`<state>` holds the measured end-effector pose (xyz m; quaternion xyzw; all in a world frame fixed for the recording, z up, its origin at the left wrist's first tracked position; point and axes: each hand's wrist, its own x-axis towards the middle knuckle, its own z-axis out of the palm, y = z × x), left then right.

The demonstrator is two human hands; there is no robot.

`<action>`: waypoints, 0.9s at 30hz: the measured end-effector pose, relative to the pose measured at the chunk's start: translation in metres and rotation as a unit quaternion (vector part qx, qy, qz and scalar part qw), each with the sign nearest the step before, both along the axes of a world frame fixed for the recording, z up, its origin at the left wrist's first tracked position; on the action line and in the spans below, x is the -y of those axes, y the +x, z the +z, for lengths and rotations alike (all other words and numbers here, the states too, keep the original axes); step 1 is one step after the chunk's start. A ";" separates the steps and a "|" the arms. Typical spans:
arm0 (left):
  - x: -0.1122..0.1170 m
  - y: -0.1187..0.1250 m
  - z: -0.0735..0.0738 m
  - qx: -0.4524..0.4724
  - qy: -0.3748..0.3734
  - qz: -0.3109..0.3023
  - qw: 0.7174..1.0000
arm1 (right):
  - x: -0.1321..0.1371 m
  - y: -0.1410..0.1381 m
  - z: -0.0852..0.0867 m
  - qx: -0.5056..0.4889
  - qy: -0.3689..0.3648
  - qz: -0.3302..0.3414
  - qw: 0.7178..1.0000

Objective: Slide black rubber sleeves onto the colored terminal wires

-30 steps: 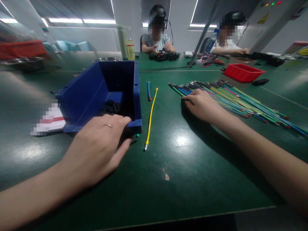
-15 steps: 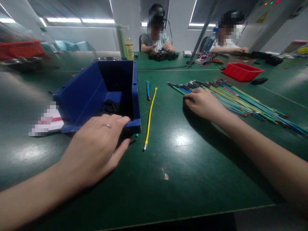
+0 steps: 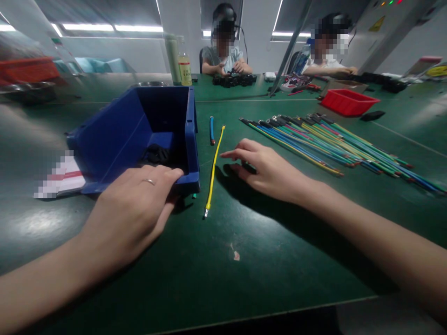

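Observation:
My left hand (image 3: 134,209) grips the near front lip of a blue plastic bin (image 3: 193,139), thumb below and fingers over the edge. Inside the bin lies a dark bundle (image 3: 156,154). My right hand (image 3: 260,167) is above the table with its fingers apart and nothing in them, just right of a yellow cable (image 3: 213,172) with a metal end. Beyond that cable lies a short blue cable (image 3: 212,131). A spread of several coloured cables (image 3: 314,139) with lugs rests to the right of my right hand. A bit of green (image 3: 194,196) shows beside the bin's front corner.
A red tray (image 3: 349,103) stands at the back right, with a black piece (image 3: 373,116) near it. Across the green table (image 3: 272,260) sit two people at work. A bottle (image 3: 185,70) stands behind the bin; a white box (image 3: 68,179) lies left of it.
My right hand has moved left from the spread of cables to beside the yellow cable, and its fingers have spread. My left hand stays on the bin. The view has shifted slightly.

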<state>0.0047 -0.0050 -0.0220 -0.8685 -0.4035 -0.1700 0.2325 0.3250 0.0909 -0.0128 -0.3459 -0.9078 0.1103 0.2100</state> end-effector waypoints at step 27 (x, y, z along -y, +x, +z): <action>0.003 0.007 0.000 0.011 0.015 0.014 1.000 | 0.036 -0.033 -0.012 0.032 -0.002 0.158 0.987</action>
